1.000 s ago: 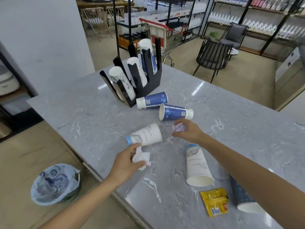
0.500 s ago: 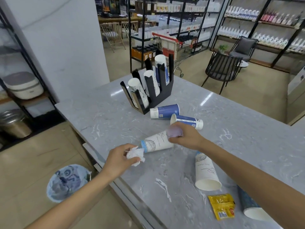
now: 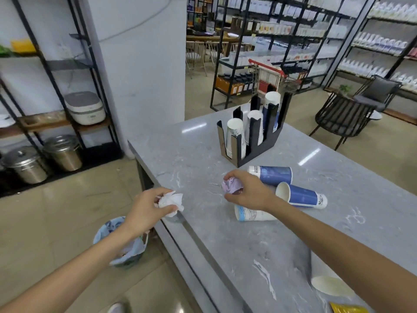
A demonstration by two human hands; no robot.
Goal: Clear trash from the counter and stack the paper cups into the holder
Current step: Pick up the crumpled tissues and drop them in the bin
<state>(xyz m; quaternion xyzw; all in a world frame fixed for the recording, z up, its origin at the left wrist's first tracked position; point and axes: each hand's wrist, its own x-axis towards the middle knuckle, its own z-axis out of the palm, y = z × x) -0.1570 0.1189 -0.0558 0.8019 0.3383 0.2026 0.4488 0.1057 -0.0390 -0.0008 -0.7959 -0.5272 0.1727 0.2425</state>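
My left hand (image 3: 147, 211) grips a crumpled white tissue (image 3: 172, 200) over the counter's left edge, above the lined trash bin (image 3: 112, 227) on the floor. My right hand (image 3: 249, 193) is raised over the grey marble counter (image 3: 191, 159), closed on a crumpled purple paper ball (image 3: 231, 185). Two blue paper cups (image 3: 274, 175) (image 3: 301, 195) lie on their sides beside it. A white cup (image 3: 252, 215) lies partly under my right wrist. The black cup holder (image 3: 256, 136) stands behind, with cup stacks in its slots.
Another white cup's mouth (image 3: 331, 285) and a yellow wrapper (image 3: 347, 309) show at the lower right, behind my right forearm. A shelf with steel pots (image 3: 24, 164) stands at left, a black chair (image 3: 343, 118) beyond the counter.
Both hands have lifted off the counter and moved left with their crumpled trash. My left hand now hangs past the counter edge over the bin; the view has swung left.
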